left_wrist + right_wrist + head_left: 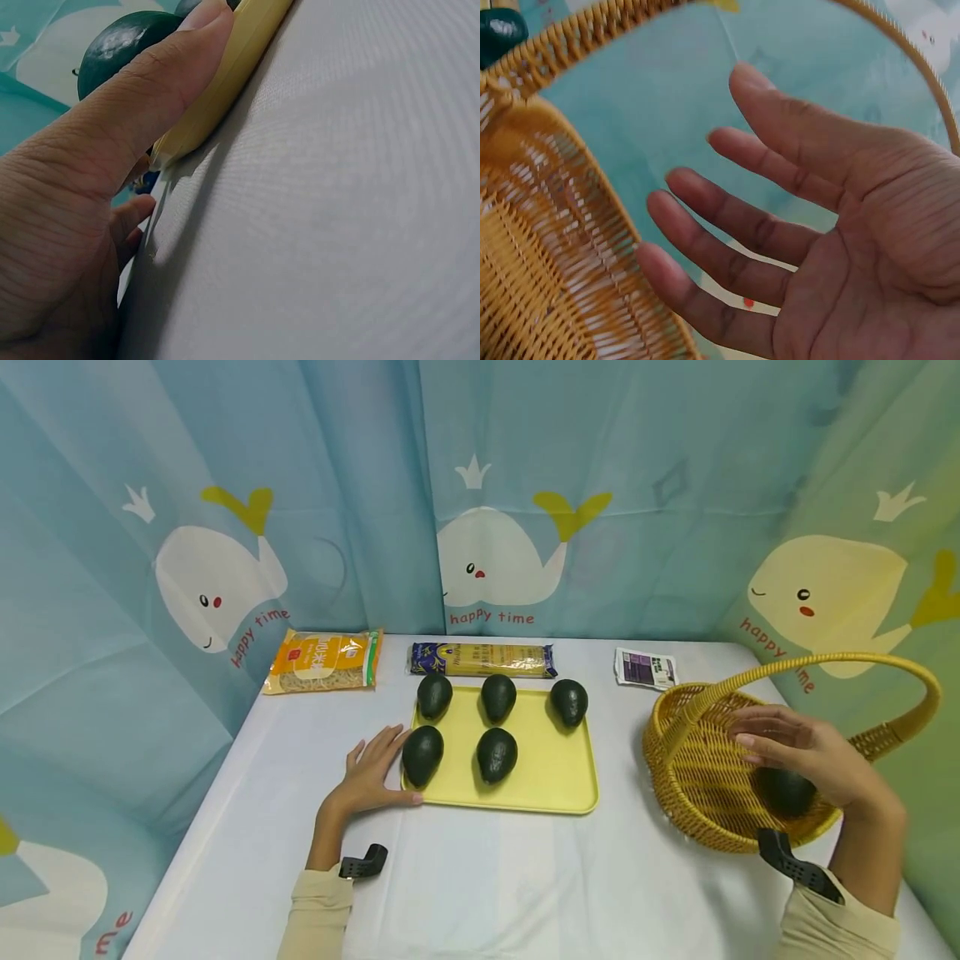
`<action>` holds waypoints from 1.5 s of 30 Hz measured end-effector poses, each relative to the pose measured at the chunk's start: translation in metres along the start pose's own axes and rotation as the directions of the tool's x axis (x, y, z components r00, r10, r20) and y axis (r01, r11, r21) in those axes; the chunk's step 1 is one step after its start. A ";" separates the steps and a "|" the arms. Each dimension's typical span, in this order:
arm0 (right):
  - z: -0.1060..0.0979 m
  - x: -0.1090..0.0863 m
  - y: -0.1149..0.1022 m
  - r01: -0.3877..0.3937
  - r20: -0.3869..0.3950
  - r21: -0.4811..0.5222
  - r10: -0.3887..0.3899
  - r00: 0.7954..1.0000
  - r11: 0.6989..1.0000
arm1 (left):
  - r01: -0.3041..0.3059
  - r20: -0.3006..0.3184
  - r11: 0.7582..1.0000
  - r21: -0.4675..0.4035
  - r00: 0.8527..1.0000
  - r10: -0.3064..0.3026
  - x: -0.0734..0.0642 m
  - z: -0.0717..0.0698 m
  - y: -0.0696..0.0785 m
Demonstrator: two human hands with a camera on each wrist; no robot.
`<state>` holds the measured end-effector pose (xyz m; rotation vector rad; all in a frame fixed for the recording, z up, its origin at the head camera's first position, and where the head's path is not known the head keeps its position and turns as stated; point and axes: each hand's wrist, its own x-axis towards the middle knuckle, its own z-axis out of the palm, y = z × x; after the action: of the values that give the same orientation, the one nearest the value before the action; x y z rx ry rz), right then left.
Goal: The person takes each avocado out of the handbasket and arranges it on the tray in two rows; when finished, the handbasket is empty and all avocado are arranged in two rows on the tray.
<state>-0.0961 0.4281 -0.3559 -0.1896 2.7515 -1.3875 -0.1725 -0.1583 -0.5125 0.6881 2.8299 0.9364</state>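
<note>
My left hand [367, 781] rests at the left front corner of a yellow tray [543, 768]. Its thumb [165, 79] lies against the front rim, and the other fingers stretch along the left side. Several dark green avocados sit on the tray; the nearest one [422, 756] is right beside my left fingertips. Over a wicker basket [660, 768] on the right, my right hand [817, 756] hovers beneath the arched handle [825, 658], fingers spread and holding nothing. One avocado [783, 792] lies inside the basket, partly hidden under that hand.
Along the back of the white table [510, 877] lie an orange food bag [322, 662], a long pack of noodles [482, 660] and a small white and purple packet [646, 668]. Blue curtains with whale prints [502, 560] hang behind and at the sides.
</note>
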 end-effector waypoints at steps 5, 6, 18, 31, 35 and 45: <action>-0.008 -0.002 0.016 -0.051 -0.081 0.023 0.053 0.995 0.998 | -0.001 -0.001 1.000 -0.002 1.000 0.001 -0.001 0.001 0.001; -0.009 -0.002 0.020 -0.052 -0.097 0.034 0.055 0.994 0.998 | -0.001 0.000 1.000 -0.008 1.000 0.001 -0.001 0.001 0.002; -0.020 -0.010 0.043 -0.098 -0.317 0.208 0.161 0.935 0.973 | 0.010 0.007 1.000 -0.011 1.000 -0.010 -0.001 0.002 0.000; -0.022 -0.009 0.056 -0.170 -0.251 0.136 0.200 0.947 0.976 | 0.004 0.012 1.000 -0.026 1.000 -0.004 0.000 0.004 -0.002; -0.022 -0.008 0.062 -0.211 -0.223 0.060 0.219 0.950 0.976 | 0.010 0.018 1.000 -0.024 1.000 -0.010 0.000 0.004 -0.002; -0.020 -0.004 0.070 -0.281 -0.191 -0.041 0.268 0.944 0.959 | 0.008 0.013 1.000 -0.020 1.000 -0.008 0.001 0.004 -0.004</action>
<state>-0.1006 0.4857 -0.3998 0.3258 2.8311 -1.2983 -0.1736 -0.1586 -0.5179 0.6775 2.8058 0.9536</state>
